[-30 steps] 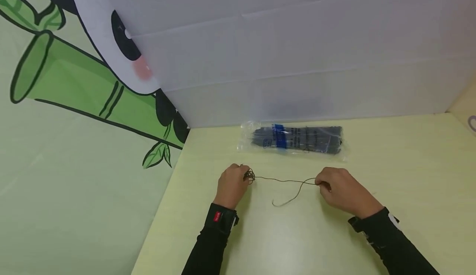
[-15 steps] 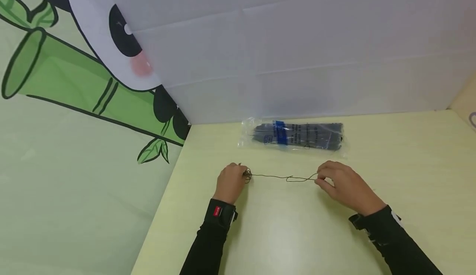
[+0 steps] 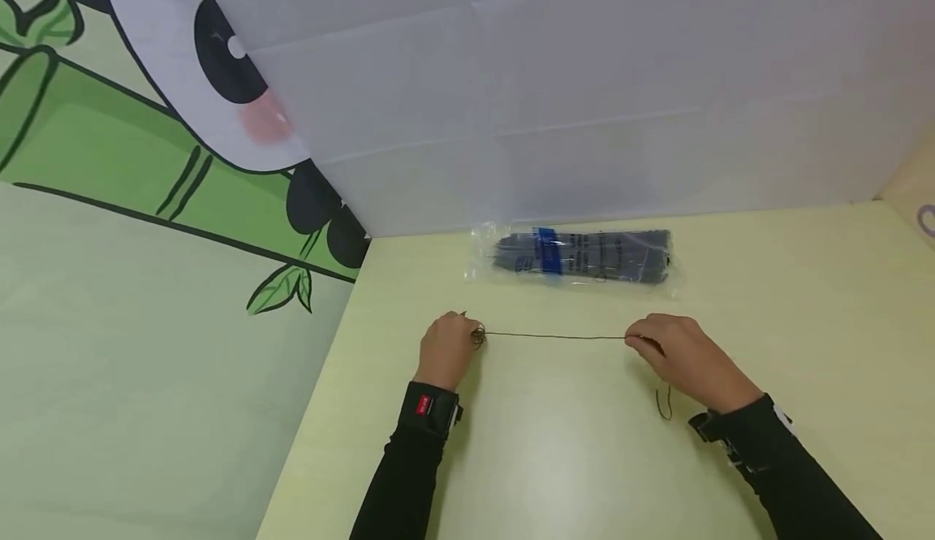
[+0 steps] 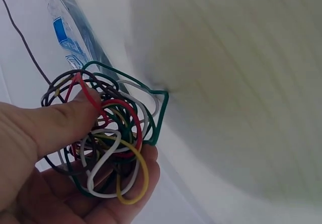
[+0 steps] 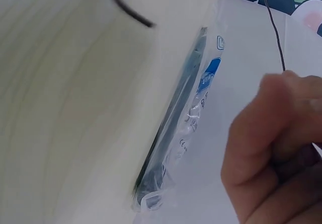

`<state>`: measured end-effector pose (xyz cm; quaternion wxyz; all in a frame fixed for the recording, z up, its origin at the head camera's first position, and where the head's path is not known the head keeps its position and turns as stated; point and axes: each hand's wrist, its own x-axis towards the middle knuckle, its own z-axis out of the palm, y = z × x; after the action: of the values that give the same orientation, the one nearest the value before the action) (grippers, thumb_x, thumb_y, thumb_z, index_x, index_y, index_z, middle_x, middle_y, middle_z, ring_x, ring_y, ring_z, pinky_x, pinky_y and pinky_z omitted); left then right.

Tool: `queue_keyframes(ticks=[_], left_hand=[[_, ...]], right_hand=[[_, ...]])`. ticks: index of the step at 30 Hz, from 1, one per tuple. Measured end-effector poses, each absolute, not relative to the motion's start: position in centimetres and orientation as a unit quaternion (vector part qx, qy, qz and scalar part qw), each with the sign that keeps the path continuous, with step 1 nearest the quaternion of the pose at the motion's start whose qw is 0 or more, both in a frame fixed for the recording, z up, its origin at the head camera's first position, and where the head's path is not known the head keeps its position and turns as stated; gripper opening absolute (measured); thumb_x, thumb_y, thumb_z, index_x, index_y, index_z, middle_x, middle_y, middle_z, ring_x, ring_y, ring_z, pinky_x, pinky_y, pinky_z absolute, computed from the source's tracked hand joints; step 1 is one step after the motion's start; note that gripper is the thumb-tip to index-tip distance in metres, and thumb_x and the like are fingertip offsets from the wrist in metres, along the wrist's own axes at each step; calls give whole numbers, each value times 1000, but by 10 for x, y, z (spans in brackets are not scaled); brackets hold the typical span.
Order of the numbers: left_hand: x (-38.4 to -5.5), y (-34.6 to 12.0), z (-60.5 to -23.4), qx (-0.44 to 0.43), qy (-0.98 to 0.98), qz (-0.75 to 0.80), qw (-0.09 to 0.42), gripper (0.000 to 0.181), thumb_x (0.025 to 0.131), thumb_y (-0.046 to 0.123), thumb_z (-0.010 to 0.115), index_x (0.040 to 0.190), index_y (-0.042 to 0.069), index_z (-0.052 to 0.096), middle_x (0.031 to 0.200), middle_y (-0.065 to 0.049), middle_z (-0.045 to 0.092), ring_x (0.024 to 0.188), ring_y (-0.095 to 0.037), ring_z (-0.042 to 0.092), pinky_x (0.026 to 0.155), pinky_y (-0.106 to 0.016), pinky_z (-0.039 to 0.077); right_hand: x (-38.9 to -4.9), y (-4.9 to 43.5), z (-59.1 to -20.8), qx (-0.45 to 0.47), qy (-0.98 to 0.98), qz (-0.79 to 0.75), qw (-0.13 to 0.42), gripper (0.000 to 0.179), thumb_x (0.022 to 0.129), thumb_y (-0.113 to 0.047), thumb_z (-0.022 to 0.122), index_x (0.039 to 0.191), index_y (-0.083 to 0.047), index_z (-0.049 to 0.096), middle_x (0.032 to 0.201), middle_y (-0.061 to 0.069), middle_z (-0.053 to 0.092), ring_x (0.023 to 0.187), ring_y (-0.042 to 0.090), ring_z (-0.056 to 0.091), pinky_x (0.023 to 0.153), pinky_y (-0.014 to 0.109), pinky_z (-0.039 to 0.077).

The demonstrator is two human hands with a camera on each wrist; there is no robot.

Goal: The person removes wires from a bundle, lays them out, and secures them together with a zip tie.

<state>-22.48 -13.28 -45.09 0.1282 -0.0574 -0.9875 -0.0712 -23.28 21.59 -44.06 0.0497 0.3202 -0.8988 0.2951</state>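
In the head view my left hand is raised over the table and grips a small tangled bundle of wires. The left wrist view shows the bundle's red, green, white, yellow and dark loops, pinched between thumb and fingers. One thin dark wire leaves the bundle and runs almost straight across to my right hand. There the thumb and index finger pinch it. Its hooked loose end hangs beneath the right hand. The pinched stretch itself is hidden by the fingers.
Behind the hands, a clear plastic packet of long dark strips, apparently cable ties, lies along the back of the pale table. A white cloth wall rises behind it. A panda-and-bamboo print covers the left side.
The dark wire between the hands has become straight. Its loose end, earlier lying between the hands, now hangs below the right hand. The right fingers opened slightly, then closed on the wire again.
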Motion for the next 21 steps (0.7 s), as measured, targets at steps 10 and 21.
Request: queue_keyframes(ticks=[10,21], left_hand=[[-225,-143,-457,-24,-989,-79,124,22,87,-1,67,92,16,81,87,-11,74,81,-27,70,59,-37,57],[-228,-147,-456,-40,-993,-23,107,15,83,-2,71,90,9,79,77,-12,70,67,-28,65,49,-35,51]], right_hand=[[-229,222,-436,291,-881,373,29,16,99,-10,57,109,-14,69,81,-2,60,56,0,54,57,22,44],[-228,237,-434,243,-900,332,144,13,89,-5,68,93,-16,75,79,-8,61,68,0,48,61,22,43]])
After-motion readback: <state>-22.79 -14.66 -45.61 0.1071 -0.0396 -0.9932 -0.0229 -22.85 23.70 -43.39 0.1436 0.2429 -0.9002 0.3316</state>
